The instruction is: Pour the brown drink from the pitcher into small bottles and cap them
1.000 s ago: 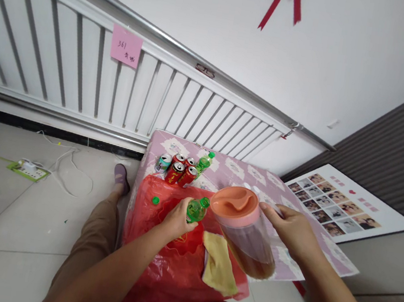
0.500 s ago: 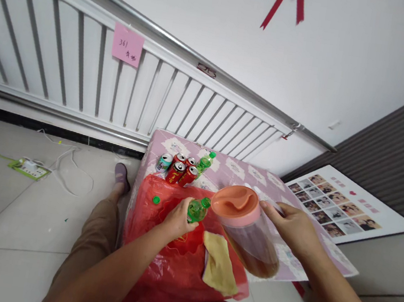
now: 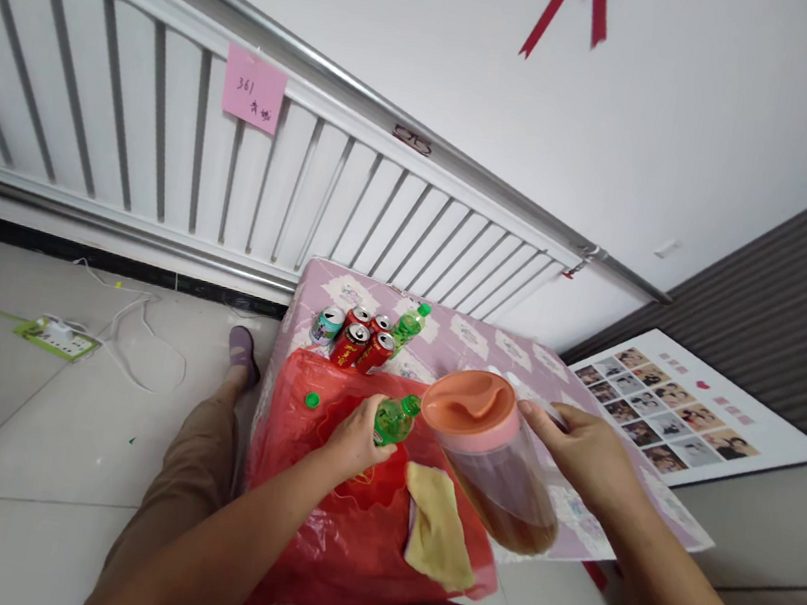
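My left hand [image 3: 356, 442] is closed around a green bottle [image 3: 393, 422] above a red plastic sheet [image 3: 283, 497]. With my right hand [image 3: 582, 451] I grip the handle of a clear pitcher [image 3: 498, 479] with an orange-pink lid [image 3: 473, 404] and brown liquid inside. The pitcher is tilted, its lid end right beside the bottle's mouth. Whether liquid passes between them cannot be made out. A yellow cloth [image 3: 439, 530] lies below the pitcher, and a green cap [image 3: 313, 399] rests on the red sheet.
Several red cans [image 3: 350, 345], a teal can [image 3: 327, 326] and another green bottle [image 3: 411, 324] stand at the back of the patterned table [image 3: 470, 335]. Behind is a white radiator [image 3: 328, 195]. A photo board [image 3: 675, 414] leans at right; a power strip [image 3: 56, 338] lies on the floor.
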`<state>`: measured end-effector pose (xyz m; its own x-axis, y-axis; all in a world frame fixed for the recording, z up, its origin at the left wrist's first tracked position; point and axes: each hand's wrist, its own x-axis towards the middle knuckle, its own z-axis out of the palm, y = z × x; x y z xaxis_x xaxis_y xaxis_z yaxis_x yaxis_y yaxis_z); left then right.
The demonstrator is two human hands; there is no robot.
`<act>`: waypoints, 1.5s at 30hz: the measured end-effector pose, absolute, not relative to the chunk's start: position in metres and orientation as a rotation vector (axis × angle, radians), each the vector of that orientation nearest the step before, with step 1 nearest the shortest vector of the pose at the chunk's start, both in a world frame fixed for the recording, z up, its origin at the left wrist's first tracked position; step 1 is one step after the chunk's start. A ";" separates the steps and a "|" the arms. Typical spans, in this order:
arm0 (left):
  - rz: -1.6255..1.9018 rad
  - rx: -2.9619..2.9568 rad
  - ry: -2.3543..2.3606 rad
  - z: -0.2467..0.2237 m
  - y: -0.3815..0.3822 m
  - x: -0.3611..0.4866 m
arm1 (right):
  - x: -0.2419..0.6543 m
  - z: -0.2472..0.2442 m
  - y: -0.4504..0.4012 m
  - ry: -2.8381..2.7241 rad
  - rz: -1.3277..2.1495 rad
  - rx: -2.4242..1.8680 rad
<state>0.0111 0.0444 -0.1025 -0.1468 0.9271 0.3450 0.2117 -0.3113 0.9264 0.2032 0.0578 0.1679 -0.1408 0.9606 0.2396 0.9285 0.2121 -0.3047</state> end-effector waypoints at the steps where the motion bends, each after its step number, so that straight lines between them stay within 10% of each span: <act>1: 1.508 1.517 1.306 -0.103 0.045 0.011 | 0.203 0.168 0.058 -2.115 0.115 -1.762; 45: 1.506 1.527 1.311 -0.100 0.043 0.009 | 0.199 0.171 0.057 -2.128 0.075 -1.778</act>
